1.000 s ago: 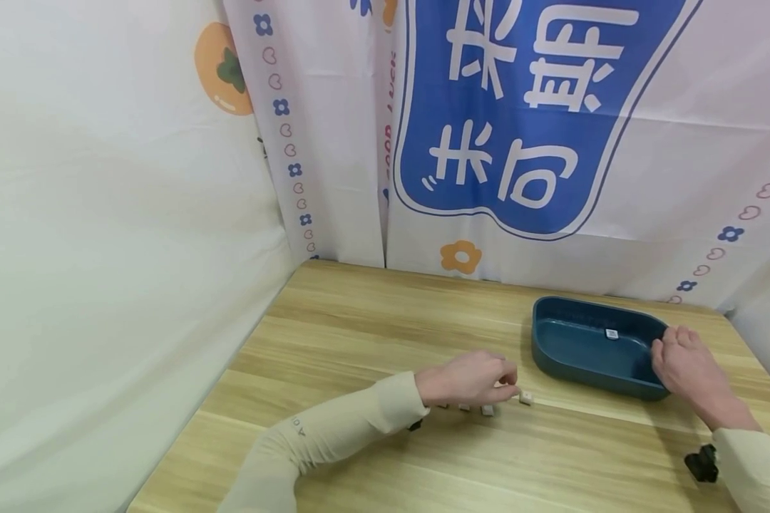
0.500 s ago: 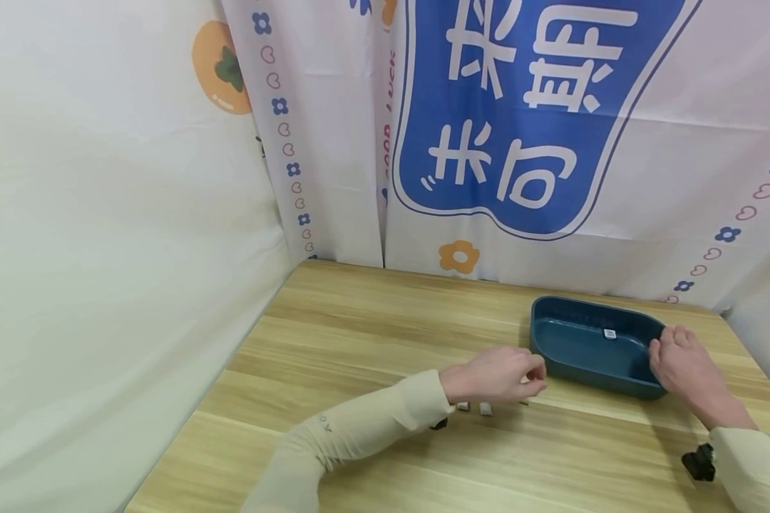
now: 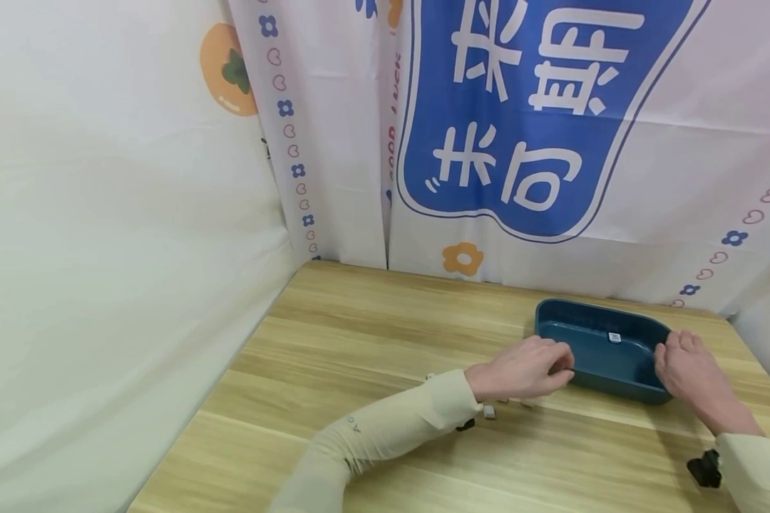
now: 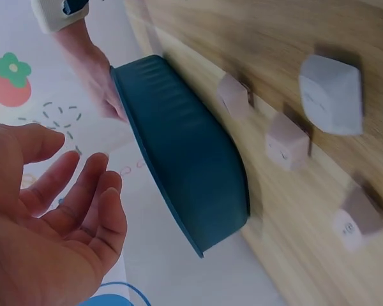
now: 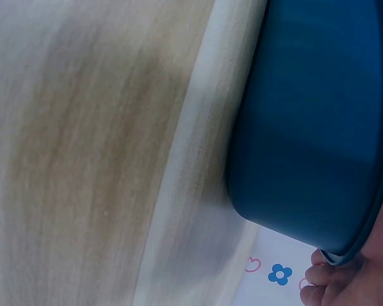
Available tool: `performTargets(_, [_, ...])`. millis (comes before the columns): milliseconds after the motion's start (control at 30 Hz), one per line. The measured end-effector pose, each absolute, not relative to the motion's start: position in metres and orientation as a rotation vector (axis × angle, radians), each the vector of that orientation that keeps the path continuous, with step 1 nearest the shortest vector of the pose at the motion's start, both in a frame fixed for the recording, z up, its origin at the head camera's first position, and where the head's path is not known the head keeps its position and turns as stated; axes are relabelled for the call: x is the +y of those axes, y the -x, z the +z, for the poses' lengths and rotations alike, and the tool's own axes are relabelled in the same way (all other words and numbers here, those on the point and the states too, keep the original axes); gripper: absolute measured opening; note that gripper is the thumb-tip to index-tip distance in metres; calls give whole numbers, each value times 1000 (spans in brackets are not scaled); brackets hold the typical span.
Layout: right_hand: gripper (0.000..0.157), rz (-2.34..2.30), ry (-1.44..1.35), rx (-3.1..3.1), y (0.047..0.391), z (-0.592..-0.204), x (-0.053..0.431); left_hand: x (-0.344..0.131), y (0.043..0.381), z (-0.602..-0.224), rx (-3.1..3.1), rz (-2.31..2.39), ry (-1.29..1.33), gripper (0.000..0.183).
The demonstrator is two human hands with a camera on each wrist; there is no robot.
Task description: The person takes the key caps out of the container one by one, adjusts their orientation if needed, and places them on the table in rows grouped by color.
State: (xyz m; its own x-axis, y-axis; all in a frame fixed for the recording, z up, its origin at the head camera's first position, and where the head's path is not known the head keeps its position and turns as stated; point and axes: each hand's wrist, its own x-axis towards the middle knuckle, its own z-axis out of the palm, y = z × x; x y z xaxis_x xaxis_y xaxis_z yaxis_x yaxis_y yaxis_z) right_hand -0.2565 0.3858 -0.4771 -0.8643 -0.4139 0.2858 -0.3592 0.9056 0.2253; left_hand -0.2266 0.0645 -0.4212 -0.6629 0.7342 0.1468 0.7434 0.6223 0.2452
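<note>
My left hand [image 3: 525, 369] hovers over the near left corner of a dark teal tub [image 3: 616, 385]. In the left wrist view its fingers [image 4: 89, 178] curl loosely with thumb and fingertips apart, and nothing shows between them. My right hand [image 3: 693, 370] grips the tub's right end at the rim, with fingertips [image 5: 316, 277] at the rim's corner in the right wrist view. Small pale keycaps lie on the table below my left arm, among them a white keycap [image 4: 332, 94], a pinkish keycap [image 4: 287, 141] and a marked keycap [image 4: 354, 223]. A small white piece [image 3: 614, 337] is inside the tub.
The wood-grain table [image 3: 359, 320] runs back to a printed cloth [image 3: 423, 235] hanging behind it. A plain white cloth [image 3: 135, 249] hangs on the left. A black device [image 3: 706, 469] is by the right sleeve.
My left hand has moved right, from above the keycaps to the tub's near left corner. The right hand stays on the tub's right end.
</note>
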Motion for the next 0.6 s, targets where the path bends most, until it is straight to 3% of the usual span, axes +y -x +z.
performTargets(233, [32,37,-417,-2803,261,-480,384,81,230,-421,-2804,-463,1303,19])
performTargets(600, [28,-236,-582,-2734,254,-478,388,103,239,-419,-2817,-521,1295,18])
